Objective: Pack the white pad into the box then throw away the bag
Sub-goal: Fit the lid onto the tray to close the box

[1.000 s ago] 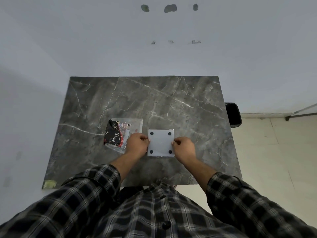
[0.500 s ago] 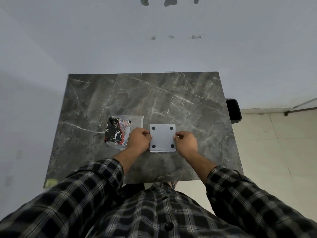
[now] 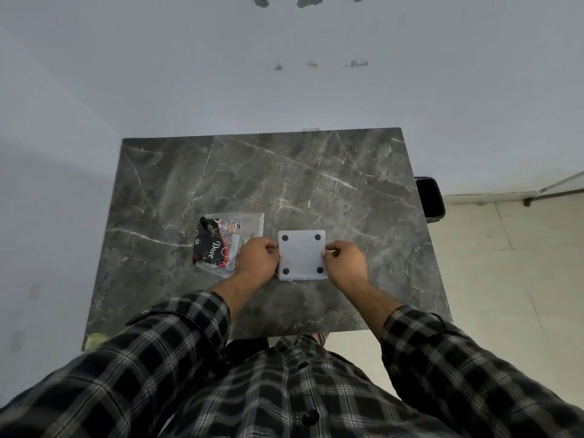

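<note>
Both hands meet at the centre of the frame. The left hand is curled, its fingertips pinching the left edge of the pad; the right hand pinches the right edge the same way. The pad is a white square with four black dots near its corners, held flat just above or on the table; whether it touches I cannot tell.

Just left of the left hand lies a clear bag, partly hidden by that hand. Inside or on it is a black packet with red and white print; the word "Dove" reads on it. Whether this packet is the box I cannot tell.

The table is dark grey marble with pale veins, otherwise bare. At its near left corner sits a small yellowish scrap. At the right edge of the frame, beyond the table, a black bin stands on the pale tiled floor. Plaid sleeves fill the lower frame.
</note>
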